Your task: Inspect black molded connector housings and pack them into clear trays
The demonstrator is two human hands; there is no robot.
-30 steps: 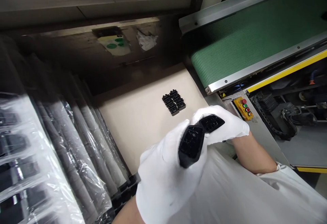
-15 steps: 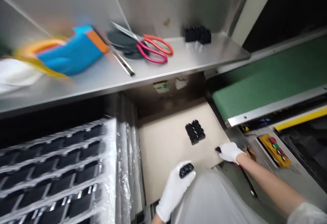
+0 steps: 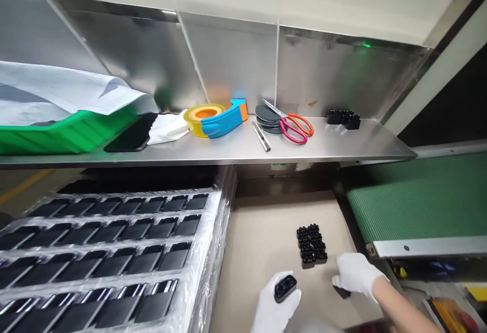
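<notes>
My left hand (image 3: pixel 274 302), in a white glove, is closed around a black plastic part (image 3: pixel 285 288) with its hollow side turned up. To its right, my gloved right hand (image 3: pixel 357 274) has its fingers closed on a dark piece (image 3: pixel 341 291), mostly covered by the fingers, low over the cardboard (image 3: pixel 258 252). Between and above my hands, several black plastic parts (image 3: pixel 312 246) stand in two tight rows on the cardboard.
At left is a clear plastic tray (image 3: pixel 201 257) with rows of black pieces. The metal shelf (image 3: pixel 228 156) holds a tape dispenser (image 3: pixel 222 122), scissors (image 3: pixel 292 127), a utility knife (image 3: pixel 261 136), a green bin (image 3: pixel 76 133) and black parts (image 3: pixel 343 118). A green conveyor belt (image 3: pixel 426 201) borders the right.
The view has swung up and left, showing more shelf and tray. My left hand still holds its black part; my right hand keeps its dark piece and now sits nearer the rows.
</notes>
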